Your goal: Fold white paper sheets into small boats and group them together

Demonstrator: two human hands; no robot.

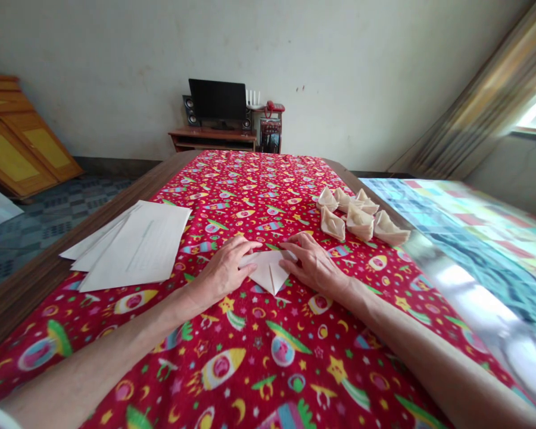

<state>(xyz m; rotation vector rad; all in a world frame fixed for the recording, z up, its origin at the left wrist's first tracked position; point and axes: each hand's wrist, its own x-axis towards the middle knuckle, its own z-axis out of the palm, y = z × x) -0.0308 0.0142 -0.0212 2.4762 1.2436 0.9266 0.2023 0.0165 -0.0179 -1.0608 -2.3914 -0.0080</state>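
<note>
A white sheet folded into a triangle-like shape, the folded paper (pixel 270 273), lies on the red cloth in front of me, its point towards me and a crease line down its middle. My left hand (pixel 227 262) grips its left corner, thumb on the near side and fingers at the far edge. At the right corner, my right hand (pixel 312 262) has its fingers bent over the paper, with the thumb partly hidden. Several folded paper boats (pixel 358 221) stand in small nested groups to the right. On the left lies a fanned stack of paper sheets (pixel 143 247).
The patterned red tablecloth (pixel 250 208) covers most of a dark wooden table (pixel 116 208). Behind it stand a desk with a monitor (pixel 218 100) and a red telephone (pixel 271 108). A bed with a colourful cover (pixel 482 238) is on the right, a wooden cabinet (pixel 27 140) far left.
</note>
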